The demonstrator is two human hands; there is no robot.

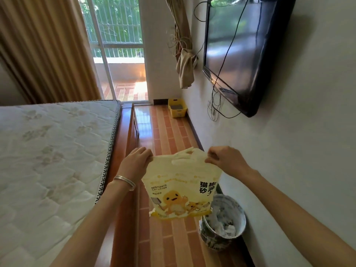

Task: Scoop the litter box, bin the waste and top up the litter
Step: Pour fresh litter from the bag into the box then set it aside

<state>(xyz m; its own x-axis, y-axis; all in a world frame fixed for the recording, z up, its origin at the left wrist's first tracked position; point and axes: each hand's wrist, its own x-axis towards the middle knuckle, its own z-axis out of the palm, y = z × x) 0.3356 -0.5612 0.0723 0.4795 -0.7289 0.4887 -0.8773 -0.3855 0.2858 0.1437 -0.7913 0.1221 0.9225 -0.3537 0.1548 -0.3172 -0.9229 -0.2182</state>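
I see the left hand (137,160) and right hand (223,158) pinching the litter bag (183,189) by its top corners above the tiled floor (165,132). A mattress (48,151) lies to the left, and the litter box (177,109) sits in the far corner.

The yellow litter bag (181,189) is showing "BENTONITE CAT LITTER" in dark capitals on the left of its front; large black Chinese characters, 猫砂 beside 膨润土, are standing on the right; the smaller print under the English line is reading too blurred to make out.
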